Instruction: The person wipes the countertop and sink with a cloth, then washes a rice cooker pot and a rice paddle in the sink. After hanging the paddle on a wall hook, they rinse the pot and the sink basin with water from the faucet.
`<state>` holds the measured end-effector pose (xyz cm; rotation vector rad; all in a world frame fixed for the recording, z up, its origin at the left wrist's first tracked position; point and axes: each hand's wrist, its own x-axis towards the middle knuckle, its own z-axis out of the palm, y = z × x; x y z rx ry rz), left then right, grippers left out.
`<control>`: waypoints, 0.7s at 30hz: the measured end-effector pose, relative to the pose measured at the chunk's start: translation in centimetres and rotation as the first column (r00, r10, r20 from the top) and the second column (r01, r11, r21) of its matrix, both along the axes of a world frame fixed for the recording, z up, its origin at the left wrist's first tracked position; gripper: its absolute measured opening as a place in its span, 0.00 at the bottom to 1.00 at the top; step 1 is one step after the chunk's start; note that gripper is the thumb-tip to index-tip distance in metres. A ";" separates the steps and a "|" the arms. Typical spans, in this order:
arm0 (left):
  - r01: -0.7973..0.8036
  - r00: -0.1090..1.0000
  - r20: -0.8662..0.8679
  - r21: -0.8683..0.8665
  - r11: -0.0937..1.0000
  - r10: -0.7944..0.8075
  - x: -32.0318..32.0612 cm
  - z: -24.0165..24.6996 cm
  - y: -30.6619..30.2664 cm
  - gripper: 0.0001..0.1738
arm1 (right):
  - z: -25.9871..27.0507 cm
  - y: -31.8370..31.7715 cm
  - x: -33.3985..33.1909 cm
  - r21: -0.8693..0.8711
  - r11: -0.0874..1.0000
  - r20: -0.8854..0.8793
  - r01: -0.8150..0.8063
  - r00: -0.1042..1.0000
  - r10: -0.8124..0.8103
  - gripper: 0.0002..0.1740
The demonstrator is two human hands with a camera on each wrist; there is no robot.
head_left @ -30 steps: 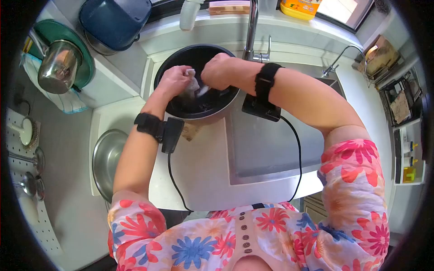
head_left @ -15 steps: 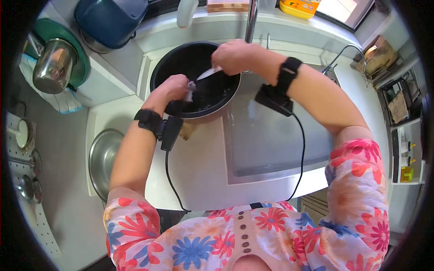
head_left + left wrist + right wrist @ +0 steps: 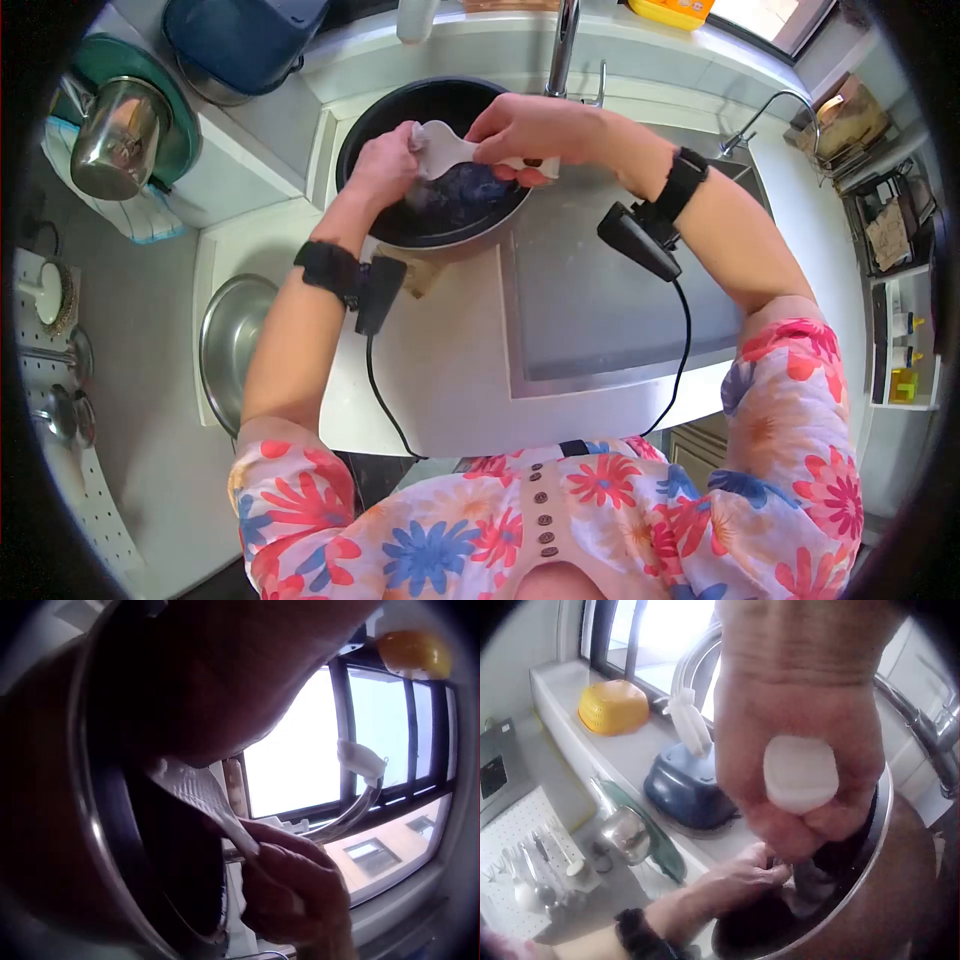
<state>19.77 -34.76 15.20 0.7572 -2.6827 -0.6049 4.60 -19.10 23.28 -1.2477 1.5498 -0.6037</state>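
Over a black-lined pot (image 3: 400,108), my right hand (image 3: 540,132) grips a white rice paddle (image 3: 447,153) by its handle. The handle's squared white end sticks out of the fist in the right wrist view. My left hand (image 3: 383,168) is at the far end of the paddle's blade, pinching a crumpled whitish cloth (image 3: 417,138) against it. In the left wrist view the ridged blade (image 3: 196,791) runs between the two hands. Dark, wet-looking reflections show on the pot's bottom. The left fingertips are partly hidden.
A sink (image 3: 620,310) lies right of the pot, with a tall faucet (image 3: 563,50) behind. A steel bowl (image 3: 235,345) stands left of the left forearm. A steel saucepan (image 3: 120,140) and dark blue container (image 3: 245,40) are at the left. Cables trail from both wrists.
Both hands have come up from lower in the pot. The right hand has moved right, and the paddle has turned so its broad blade shows, with the left hand and cloth now at its end.
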 end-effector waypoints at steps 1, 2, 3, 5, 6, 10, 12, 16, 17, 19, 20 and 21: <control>-0.035 0.998 0.051 0.073 0.997 0.031 0.3 0.3 0.2 0.16 | 0.1 0.0 -0.2 0.007 1.000 0.009 -0.006 1.000 0.006 0.12; -0.017 0.993 0.117 0.095 0.995 0.005 0.0 -0.2 -0.5 0.16 | 0.0 -0.2 -0.6 0.005 0.997 -0.082 -0.074 0.994 0.075 0.12; -0.021 0.992 0.127 0.099 0.995 0.008 0.0 -0.4 -0.6 0.16 | -0.1 -0.4 -0.7 0.006 0.990 -0.175 -0.143 0.974 0.141 0.12; -0.025 0.965 0.263 0.098 0.995 -0.002 0.0 0.0 -0.2 0.12 | -0.3 -0.9 -0.3 -0.007 0.989 -0.180 -0.145 0.974 0.141 0.11; -0.033 0.916 0.399 -0.019 0.999 0.038 -0.1 0.3 0.2 0.13 | -0.1 -2.1 -0.2 0.074 0.982 -0.420 -0.172 0.888 0.187 0.10; -0.121 0.918 0.389 0.092 0.988 0.076 -0.1 0.5 0.4 0.17 | -1.2 -4.4 0.9 0.179 0.944 -0.677 -0.276 0.662 0.322 0.10; -0.126 0.974 0.213 0.251 0.960 0.072 0.1 -0.7 -1.1 0.17 | -1.1 -5.0 0.8 0.315 0.870 -0.656 -0.380 0.575 0.488 0.10; 0.015 0.978 -0.193 0.449 0.893 0.080 0.7 -0.9 0.1 0.22 | -1.8 -2.8 -1.1 0.130 0.991 -0.024 0.002 1.000 0.001 0.12; 0.077 0.954 -0.297 0.397 0.914 0.049 0.8 -1.1 0.2 0.23 | -1.9 -2.2 -1.0 0.129 0.992 -0.026 -0.004 1.000 0.007 0.12; 0.055 0.979 -0.204 0.312 0.949 0.011 0.8 -0.5 0.4 0.25 | -2.3 -1.0 -0.4 0.033 0.999 0.141 0.023 0.990 -0.027 0.12; 0.033 0.989 -0.149 0.276 0.961 0.009 0.8 0.4 1.0 0.24 | -1.8 -0.3 0.4 0.026 0.999 0.047 0.046 0.998 -0.048 0.15; 0.015 0.996 -0.089 0.238 0.971 0.006 0.7 1.0 1.3 0.23 | -1.1 0.4 0.8 0.023 0.998 0.052 0.051 0.997 -0.052 0.15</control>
